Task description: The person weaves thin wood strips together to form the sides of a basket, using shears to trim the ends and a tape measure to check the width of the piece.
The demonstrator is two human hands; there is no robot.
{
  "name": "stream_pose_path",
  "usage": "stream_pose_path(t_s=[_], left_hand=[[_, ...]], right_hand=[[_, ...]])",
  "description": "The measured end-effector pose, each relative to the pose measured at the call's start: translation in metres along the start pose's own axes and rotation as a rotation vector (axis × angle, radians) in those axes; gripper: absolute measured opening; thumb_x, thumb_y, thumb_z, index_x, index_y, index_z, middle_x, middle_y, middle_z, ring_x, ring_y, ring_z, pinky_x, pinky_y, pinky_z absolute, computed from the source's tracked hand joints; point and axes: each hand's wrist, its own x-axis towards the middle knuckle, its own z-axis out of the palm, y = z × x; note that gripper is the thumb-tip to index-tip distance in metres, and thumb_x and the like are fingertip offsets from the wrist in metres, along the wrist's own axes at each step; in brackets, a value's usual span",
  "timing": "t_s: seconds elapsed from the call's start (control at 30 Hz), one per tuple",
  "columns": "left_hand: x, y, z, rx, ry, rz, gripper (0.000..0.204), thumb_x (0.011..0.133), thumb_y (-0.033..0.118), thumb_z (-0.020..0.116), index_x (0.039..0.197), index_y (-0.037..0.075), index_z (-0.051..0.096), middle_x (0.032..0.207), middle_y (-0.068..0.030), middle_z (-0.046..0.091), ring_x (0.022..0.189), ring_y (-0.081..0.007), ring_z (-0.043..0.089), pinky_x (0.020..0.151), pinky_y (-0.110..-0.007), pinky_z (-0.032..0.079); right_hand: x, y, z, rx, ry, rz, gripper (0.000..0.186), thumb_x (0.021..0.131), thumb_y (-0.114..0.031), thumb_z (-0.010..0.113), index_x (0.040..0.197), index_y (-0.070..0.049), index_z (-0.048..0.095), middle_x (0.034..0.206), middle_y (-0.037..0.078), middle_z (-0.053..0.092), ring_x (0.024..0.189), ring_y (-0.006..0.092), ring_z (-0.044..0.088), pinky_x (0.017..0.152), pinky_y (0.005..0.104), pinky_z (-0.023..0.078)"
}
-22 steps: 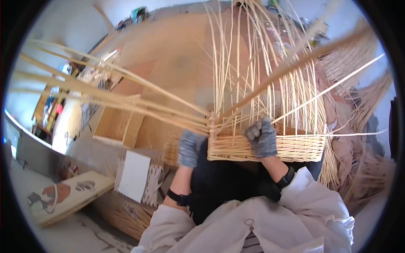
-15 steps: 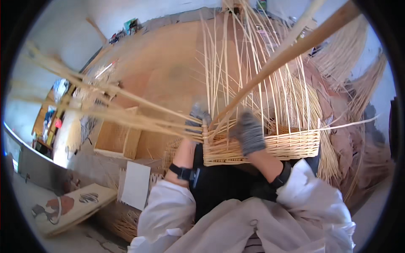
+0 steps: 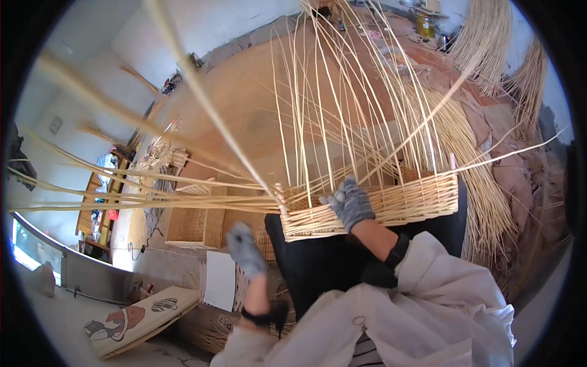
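A partly woven, rectangular wicker basket (image 3: 422,199) rests across my lap, with tall pale willow rods (image 3: 324,116) standing up from it. My right hand (image 3: 351,205), in a grey glove, is closed at the near wall and rim of the basket, towards its left half; its fingertips are partly hidden. My left hand (image 3: 246,249), also gloved in grey, is away from the basket, below and left of its left corner. Motion smears its fingers. From that corner several long rods (image 3: 202,199) reach out to the left, and two thicker, blurred ones slant up towards the camera.
A large bundle of loose rods (image 3: 483,202) lies on the right, with more bundles (image 3: 486,43) against the wall. At left are a shallow wooden box (image 3: 214,220), a white sheet (image 3: 220,281), a painted board (image 3: 150,315) and a cluttered shelf (image 3: 101,202).
My left hand has left the basket's left corner and moved down and left. A long thick rod crossing to the upper right has swung leftward. My right hand has shifted to the near rim.
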Motion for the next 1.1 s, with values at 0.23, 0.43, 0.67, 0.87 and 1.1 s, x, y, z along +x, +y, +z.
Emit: stream_pose_path(t_s=[0.23, 0.43, 0.67, 0.87, 1.1], left_hand=[[0.008, 0.007, 0.1, 1.021, -0.917, -0.04, 0.034, 0.089, 0.024, 0.052, 0.116, 0.005, 0.055, 0.111, -0.0222, 0.058, 0.108, -0.0353, 0.053, 0.091, -0.038, 0.041], [0.005, -0.033, 0.092, 0.484, -0.936, -0.118, 0.025, 0.078, 0.027, 0.07, 0.086, 0.004, 0.065, 0.068, -0.0067, 0.062, 0.059, -0.0171, 0.058, 0.058, -0.029, 0.049], [0.003, -0.029, 0.103, 0.689, -0.713, -0.146, 0.041, 0.08, 0.043, 0.061, 0.09, 0.004, 0.067, 0.083, -0.0181, 0.065, 0.081, -0.032, 0.062, 0.073, -0.036, 0.048], [0.007, -0.015, 0.103, 0.249, -0.861, -0.446, 0.055, 0.076, 0.051, 0.066, 0.096, 0.0, 0.065, 0.083, -0.0147, 0.066, 0.082, -0.0209, 0.063, 0.071, -0.033, 0.049], [0.019, 0.019, 0.136, 1.08, -1.094, 0.172, 0.063, 0.081, 0.045, 0.062, 0.117, -0.006, 0.051, 0.104, -0.0243, 0.059, 0.097, -0.0323, 0.059, 0.084, -0.037, 0.046]], right_hand=[[-0.04, -0.066, -0.011, -2.142, -0.385, -1.396, 0.018, 0.088, -0.03, 0.052, 0.09, -0.012, 0.055, 0.063, 0.003, 0.044, 0.068, 0.0205, 0.054, 0.064, 0.0306, 0.046], [0.037, -0.13, -0.006, -1.996, -0.644, -0.59, 0.011, 0.087, -0.022, 0.053, 0.088, -0.011, 0.055, 0.074, 0.002, 0.048, 0.071, 0.0177, 0.049, 0.062, 0.028, 0.042], [0.048, -0.072, 0.108, -1.712, -0.001, -0.965, 0.045, 0.083, -0.018, 0.057, 0.123, -0.006, 0.039, 0.084, 0.009, 0.059, 0.079, 0.0243, 0.058, 0.07, 0.0384, 0.049], [-0.05, -0.096, 0.01, -0.331, -0.063, -0.494, 0.038, 0.091, -0.017, 0.047, 0.126, -0.007, 0.039, 0.067, 0.001, 0.048, 0.051, 0.0106, 0.044, 0.045, 0.0223, 0.045], [-0.039, -0.098, -0.016, -1.044, -0.263, -0.671, 0.028, 0.091, -0.018, 0.051, 0.116, -0.006, 0.045, 0.073, 0.0, 0.047, 0.064, 0.0095, 0.049, 0.068, 0.0306, 0.047]])
